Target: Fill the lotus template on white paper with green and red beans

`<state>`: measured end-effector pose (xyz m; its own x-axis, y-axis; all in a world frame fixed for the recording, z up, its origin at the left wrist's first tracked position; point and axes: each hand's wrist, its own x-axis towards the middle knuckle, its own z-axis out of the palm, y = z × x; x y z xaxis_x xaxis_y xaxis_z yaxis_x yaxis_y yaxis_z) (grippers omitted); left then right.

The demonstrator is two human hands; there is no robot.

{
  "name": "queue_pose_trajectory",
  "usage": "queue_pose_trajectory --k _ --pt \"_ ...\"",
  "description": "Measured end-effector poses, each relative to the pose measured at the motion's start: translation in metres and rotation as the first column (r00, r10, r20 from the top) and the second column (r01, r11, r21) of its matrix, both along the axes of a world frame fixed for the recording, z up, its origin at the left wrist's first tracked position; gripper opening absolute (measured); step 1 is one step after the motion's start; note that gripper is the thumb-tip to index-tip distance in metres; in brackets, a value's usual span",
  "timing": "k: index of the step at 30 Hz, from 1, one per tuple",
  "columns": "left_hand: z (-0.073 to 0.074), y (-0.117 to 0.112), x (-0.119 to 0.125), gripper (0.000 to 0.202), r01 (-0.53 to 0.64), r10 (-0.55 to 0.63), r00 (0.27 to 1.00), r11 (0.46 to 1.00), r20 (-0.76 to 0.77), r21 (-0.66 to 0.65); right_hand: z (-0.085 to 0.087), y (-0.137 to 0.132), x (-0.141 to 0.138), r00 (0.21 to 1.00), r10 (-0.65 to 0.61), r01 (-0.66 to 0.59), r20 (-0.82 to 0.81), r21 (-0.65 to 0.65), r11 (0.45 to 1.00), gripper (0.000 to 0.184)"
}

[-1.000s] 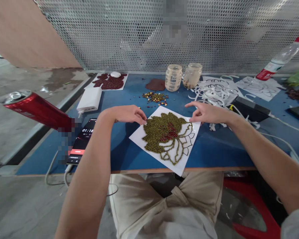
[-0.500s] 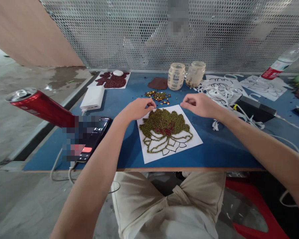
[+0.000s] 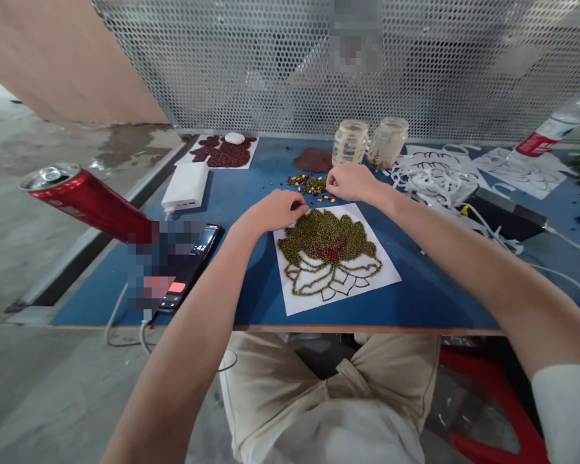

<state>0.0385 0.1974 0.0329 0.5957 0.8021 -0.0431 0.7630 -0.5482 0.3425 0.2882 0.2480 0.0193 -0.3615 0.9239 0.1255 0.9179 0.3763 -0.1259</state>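
A white sheet [image 3: 367, 287] with a lotus picture made of green and red beans [image 3: 326, 241] lies flat on the blue table [image 3: 430, 299]. My left hand [image 3: 273, 211] rests at the sheet's upper left corner with its fingers curled and pinched together. My right hand [image 3: 350, 181] is over a small heap of mixed loose beans [image 3: 309, 184] just behind the sheet, fingers closed in a pinch. What either hand holds is too small to make out.
Two glass jars [image 3: 350, 142] stand behind the loose beans. A red can [image 3: 84, 205], a phone [image 3: 188, 267] and a white power bank [image 3: 187, 185] lie to the left. Paper cuttings [image 3: 435, 177], a black box [image 3: 505, 217] and a bottle [image 3: 555, 125] are on the right.
The sheet was turned from a diagonal position to lie squarer to me. My right hand left the sheet's corner and moved back-left onto the loose bean heap. My left hand stayed at the sheet's corner.
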Motion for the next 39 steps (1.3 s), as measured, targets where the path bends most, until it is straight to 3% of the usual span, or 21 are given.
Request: queue_pose_trajectory --k 6,10,13,16,20,23,30,39 --pt "-0.003 0.001 -0.001 0.04 0.019 -0.019 1.0 1.0 0.007 0.0 0.005 0.006 -0.008 0.999 0.035 -0.034 0.03 -0.045 0.998 0.018" --pt "-0.002 0.001 -0.001 0.038 0.026 -0.026 0.999 1.0 0.029 -0.011 0.02 -0.005 0.002 0.992 0.072 -0.07 -0.106 0.023 0.997 0.017" --pt "-0.003 0.001 -0.001 0.035 0.028 -0.027 0.999 0.999 0.046 -0.03 0.032 -0.036 0.017 0.949 0.182 -0.164 -0.258 0.09 0.982 0.014" --pt "-0.004 0.002 0.0 0.033 0.023 -0.022 0.999 0.999 0.039 -0.027 0.037 -0.086 0.029 0.895 0.336 -0.338 -0.292 0.047 0.94 0.008" --pt "-0.002 0.002 0.0 0.034 0.014 -0.014 1.0 1.0 0.027 -0.026 0.025 -0.148 0.037 0.838 0.435 -0.494 -0.328 -0.119 0.861 0.006" --pt "0.001 0.001 -0.002 0.034 -0.005 0.004 1.0 0.999 -0.01 -0.045 0.013 -0.17 0.036 0.807 0.505 -0.564 -0.306 -0.144 0.813 0.005" --pt "0.0 0.002 -0.007 0.036 -0.024 0.023 1.0 0.998 -0.015 -0.055 0.003 -0.18 0.025 0.76 0.627 -0.646 -0.169 -0.088 0.759 0.026" --pt "-0.002 0.004 -0.006 0.034 -0.009 0.009 1.0 0.999 -0.011 -0.036 -0.004 -0.182 0.025 0.672 0.74 -0.739 -0.029 0.026 0.673 0.031"
